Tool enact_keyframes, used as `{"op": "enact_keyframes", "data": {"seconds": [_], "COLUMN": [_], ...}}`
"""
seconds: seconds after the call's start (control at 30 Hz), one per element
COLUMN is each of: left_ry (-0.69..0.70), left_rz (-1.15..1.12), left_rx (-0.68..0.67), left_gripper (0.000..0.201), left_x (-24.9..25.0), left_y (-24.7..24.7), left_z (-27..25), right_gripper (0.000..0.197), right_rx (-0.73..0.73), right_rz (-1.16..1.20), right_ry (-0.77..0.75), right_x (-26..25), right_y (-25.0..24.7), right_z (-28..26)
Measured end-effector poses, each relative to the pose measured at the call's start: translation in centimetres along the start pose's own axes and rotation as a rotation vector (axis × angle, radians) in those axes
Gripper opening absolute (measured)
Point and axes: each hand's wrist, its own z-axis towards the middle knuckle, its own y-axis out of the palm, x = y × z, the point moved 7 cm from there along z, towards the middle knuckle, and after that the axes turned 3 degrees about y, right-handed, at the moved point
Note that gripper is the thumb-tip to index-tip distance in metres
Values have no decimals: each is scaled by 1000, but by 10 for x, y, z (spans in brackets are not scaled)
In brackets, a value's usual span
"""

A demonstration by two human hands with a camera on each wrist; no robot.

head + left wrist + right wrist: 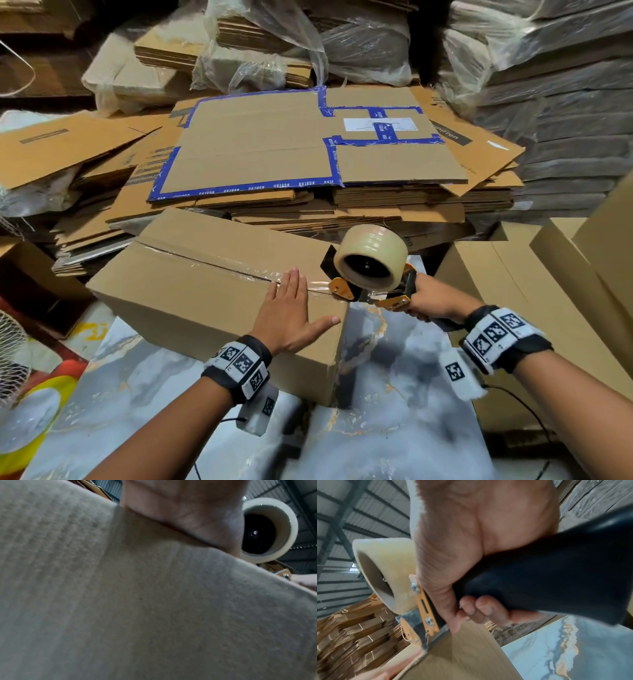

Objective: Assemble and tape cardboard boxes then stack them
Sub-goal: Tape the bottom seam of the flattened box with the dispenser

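Observation:
A closed brown cardboard box (191, 274) lies on the marble-patterned surface, with clear tape running along its top seam. My left hand (291, 315) rests flat on the box top near its right end, fingers straight over the tape. My right hand (431, 301) grips the black handle (556, 574) of an orange tape dispenser (370, 274) carrying a roll of clear tape (371, 255). The dispenser's front sits at the box's right top edge (426, 650). In the left wrist view the box wall (137, 601) fills the frame, with the tape roll (267, 531) beyond the palm.
A tall heap of flattened cartons (308, 154), one edged in blue tape, lies behind the box. Plastic-wrapped cardboard bundles (565, 102) rise at the back and right. Assembled boxes (534, 274) stand at the right. A white fan grille (13, 359) is at the left edge.

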Motion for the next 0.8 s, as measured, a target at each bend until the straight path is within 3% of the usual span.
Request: {"op": "enact_keyframes", "data": {"seconds": [0.27,0.43,0.57,0.7,0.8], "left_ry": [151,161,180,190,157], "left_rz": [-67,-53,-28,-35,-15], "left_rx": [10,10,-16,-25,-40], "left_gripper": [97,81,90,96,100], "left_x": [46,17,-15,-20,-22], "left_y": [0,-7,-11,-11,-9], "left_z": [11,-3,-15,-16,-15], "right_gripper": [28,15,28,15,19], "right_rx": [10,9,48,98,92], "right_rz": [77,128,201,135,42], "right_ry": [-45,-87,-111,-174,-216], "right_x": [-5,-25,-42,-43,-20], "right_y": [5,34,63,58,52], "right_z": [-12,-10,-2,-6,-16]}}
